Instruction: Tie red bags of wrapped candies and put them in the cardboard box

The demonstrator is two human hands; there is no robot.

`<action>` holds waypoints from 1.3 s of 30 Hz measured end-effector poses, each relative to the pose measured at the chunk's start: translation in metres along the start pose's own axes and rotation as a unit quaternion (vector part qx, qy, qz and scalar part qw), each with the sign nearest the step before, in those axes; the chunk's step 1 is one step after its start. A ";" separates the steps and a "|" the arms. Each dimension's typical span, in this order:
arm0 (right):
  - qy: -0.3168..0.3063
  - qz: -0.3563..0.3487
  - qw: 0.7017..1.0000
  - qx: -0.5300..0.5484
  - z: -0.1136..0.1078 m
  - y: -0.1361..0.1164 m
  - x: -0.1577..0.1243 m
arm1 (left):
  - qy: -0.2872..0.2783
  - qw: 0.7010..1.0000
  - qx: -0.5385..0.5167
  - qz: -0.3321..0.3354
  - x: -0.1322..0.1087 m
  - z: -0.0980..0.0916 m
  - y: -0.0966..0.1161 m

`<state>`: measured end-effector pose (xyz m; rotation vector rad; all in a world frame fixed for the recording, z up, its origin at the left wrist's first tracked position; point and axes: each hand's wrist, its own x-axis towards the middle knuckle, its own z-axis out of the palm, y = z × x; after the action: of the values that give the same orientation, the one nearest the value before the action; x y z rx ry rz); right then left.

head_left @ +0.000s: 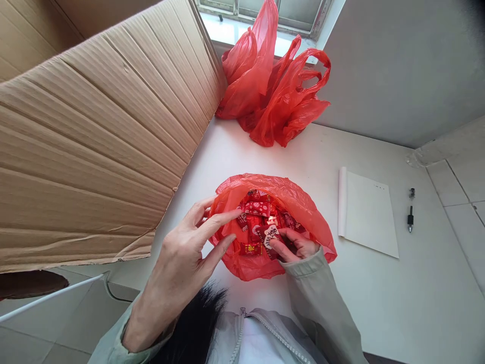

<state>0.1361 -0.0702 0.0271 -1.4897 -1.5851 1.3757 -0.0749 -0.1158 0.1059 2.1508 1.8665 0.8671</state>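
Note:
A red plastic bag (303, 202) stands on the white table with its mouth spread wide. Inside lie several small wrapped candies (258, 208) in red and dark red wrappers, some with gold or white print. My right hand (297, 245) reaches into the bag and pinches a dark red wrapped candy (270, 239) with a white printed patch. At the left rim is my left hand (195, 242), its fingers apart; the index finger and thumb reach over the opening, while the other fingers are partly behind the rim.
Crumpled red plastic bags (273, 96) lie at the back by the window. A large cardboard box (113, 136) fills the left side. To the right are a notepad (369, 212) with its cover folded back and a black pen (410, 220), its cap apart.

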 end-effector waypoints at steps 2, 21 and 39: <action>0.007 -0.022 0.995 -0.099 0.004 -0.009 0.000 | 0.007 1.000 0.002 0.001 0.001 0.001 0.000; 0.098 -0.339 0.857 -0.376 0.025 0.016 0.008 | 0.019 1.000 -0.008 -0.024 0.002 0.006 -0.001; 0.027 -0.112 0.987 -0.111 0.014 0.020 -0.006 | 0.013 0.999 -0.005 -0.035 0.001 0.003 0.000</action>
<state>0.1326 -0.0825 0.0053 -1.4090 -1.8561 1.0525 -0.0731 -0.1143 0.1039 2.0643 1.9325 0.8918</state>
